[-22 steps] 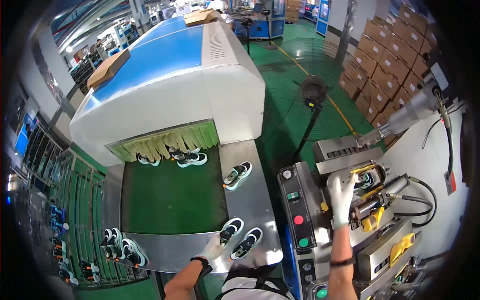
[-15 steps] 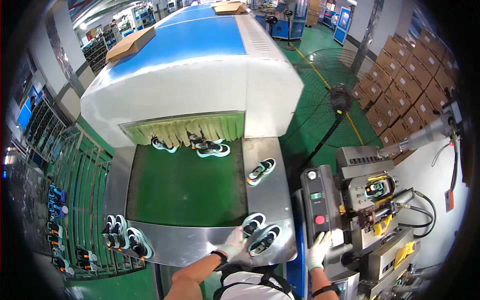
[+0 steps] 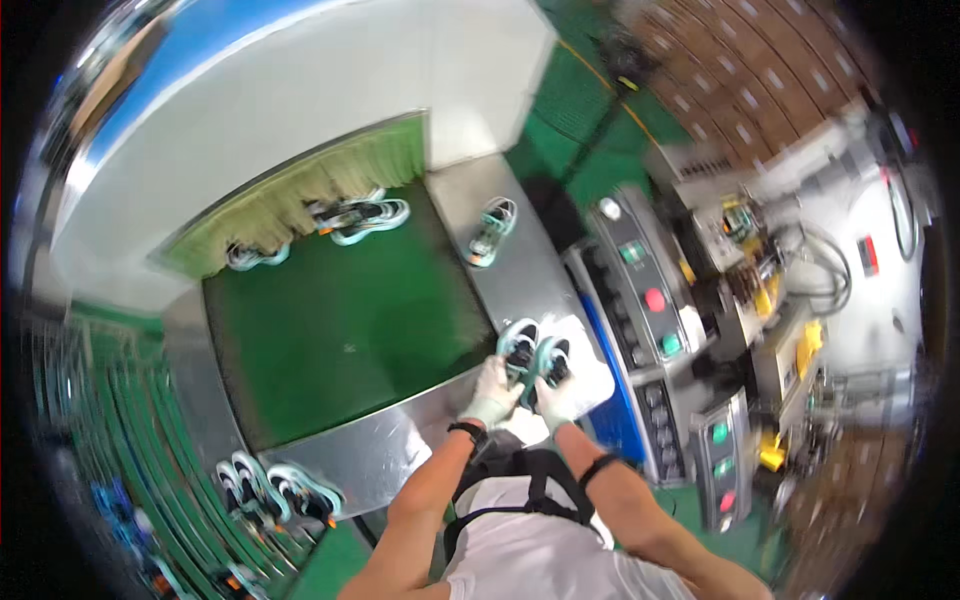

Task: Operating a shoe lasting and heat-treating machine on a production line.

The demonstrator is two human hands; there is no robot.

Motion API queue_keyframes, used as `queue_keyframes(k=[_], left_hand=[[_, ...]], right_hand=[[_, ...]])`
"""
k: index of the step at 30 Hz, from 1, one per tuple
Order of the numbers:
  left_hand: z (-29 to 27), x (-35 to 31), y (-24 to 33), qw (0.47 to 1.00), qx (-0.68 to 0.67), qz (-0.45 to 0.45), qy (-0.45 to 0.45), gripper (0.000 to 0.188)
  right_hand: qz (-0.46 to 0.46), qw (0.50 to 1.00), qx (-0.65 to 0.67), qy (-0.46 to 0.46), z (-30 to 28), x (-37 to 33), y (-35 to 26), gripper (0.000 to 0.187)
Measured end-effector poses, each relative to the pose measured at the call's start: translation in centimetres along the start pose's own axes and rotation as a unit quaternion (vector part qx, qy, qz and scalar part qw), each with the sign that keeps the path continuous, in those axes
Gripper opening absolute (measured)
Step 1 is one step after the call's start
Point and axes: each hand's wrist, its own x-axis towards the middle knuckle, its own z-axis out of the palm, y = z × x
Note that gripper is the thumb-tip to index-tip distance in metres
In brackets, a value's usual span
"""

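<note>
Off the button panel (image 3: 645,278), your right grip (image 3: 556,398) is joining your left grip (image 3: 492,393), each holding one sneaker (image 3: 519,346): you're handling two.

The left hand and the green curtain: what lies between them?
The head view shows a metal strip, then the green belt, with shoes by the curtain.

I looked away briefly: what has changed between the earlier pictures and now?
The right hand moved from the machine, past the control panel, leftward onto the right shoe of the nearest pair. The left hand stays on the left shoe; the lone shoe beside the green belt lies as before.
</note>
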Motion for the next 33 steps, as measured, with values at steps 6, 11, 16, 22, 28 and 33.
queue_keyframes(k=[6, 11, 16, 22, 28, 33], left_hand=[[-0.7, 2.2, 2.3, 0.988, -0.143, 0.008, -0.054, 0.067], [2.9, 0.7, 8.5, 0.953, -0.06, 0.002, -0.296, 0.048], [8.9, -6.1, 20.0, 0.866, -0.055, 0.106, -0.486, 0.045], [16.4, -18.1, 30.7, 0.678, -0.041, 0.21, -0.704, 0.033], [25.4, -36.1, 39.6, 0.501, -0.039, 0.325, -0.801, 0.038], [33.2, -52.3, 42.9, 0.396, -0.063, 0.398, -0.825, 0.052]], right_hand=[[0.136, 0.974, 0.154, 0.097, -5.9, -2.1, -6.5, 0.037], [0.167, 0.924, 0.323, 0.122, -16.5, -9.6, -4.2, 0.024], [0.127, 0.838, 0.434, 0.305, -24.6, -21.1, -3.8, 0.039], [0.088, 0.657, 0.458, 0.592, -30.1, -39.5, -3.9, 0.045], [0.087, 0.433, 0.29, 0.849, -33.5, -57.2, -0.4, 0.052], [0.385, 0.319, 0.024, 0.866, -36.7, -68.2, 0.2, 0.081]])
